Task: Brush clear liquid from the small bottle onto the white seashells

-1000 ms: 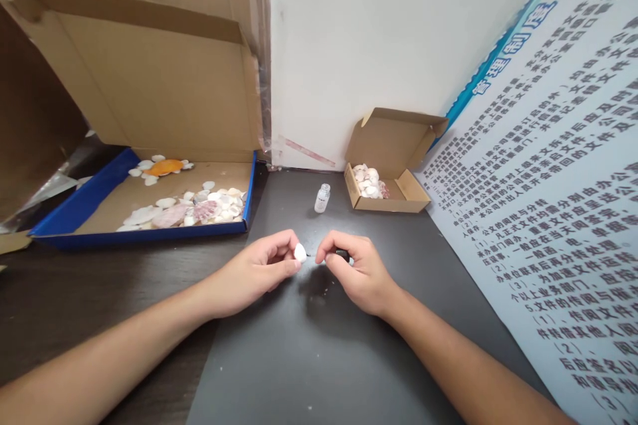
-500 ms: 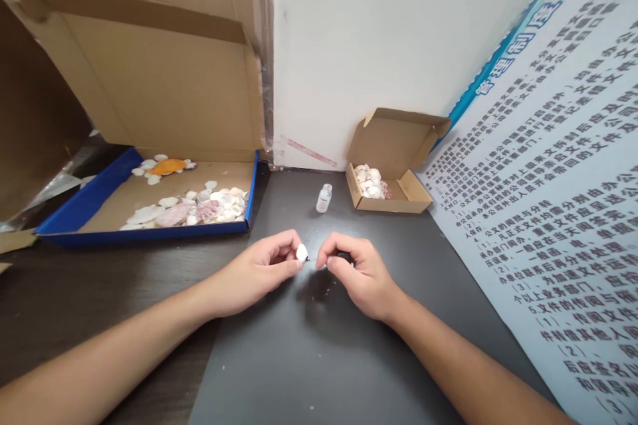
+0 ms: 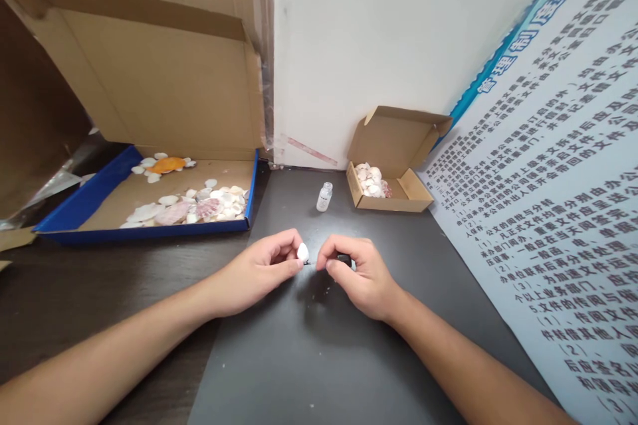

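In the head view, your left hand [image 3: 259, 272] pinches a small, rounded white seashell [image 3: 302, 252] between the thumb and the bent fingers, so the shell sits right at the fingertips with its pale face turned toward your other hand. Your right hand [image 3: 357, 273] is curled around a black plastic cap [image 3: 345, 259], the fingers narrowed on it. A thin, dark-tipped applicator [image 3: 310, 264] spans the small gap between your hands and ends at the lower edge of the shell; whether it touches the shell or your left fingertip, you cannot tell from here.

The shell is likely light and stiff, smooth enough to slip and brittle at its thin edge, so a gentle pinch at the rim suits it and leaves the face free. The cap looks light and firm, best held around its sides; the applicator is slender and probably bends easily.

Both hands are above the dark grey tabletop [image 3: 279, 372], the shell just beside the right fingertips. Beyond them, a small clear glass bottle with a white label [image 3: 323, 197] stands upright and uncapped. A small brown cardboard box [image 3: 399, 204] holds more shells to its right; a wide, blue-sided cardboard box [image 3: 149, 234] with shells lies to the left.
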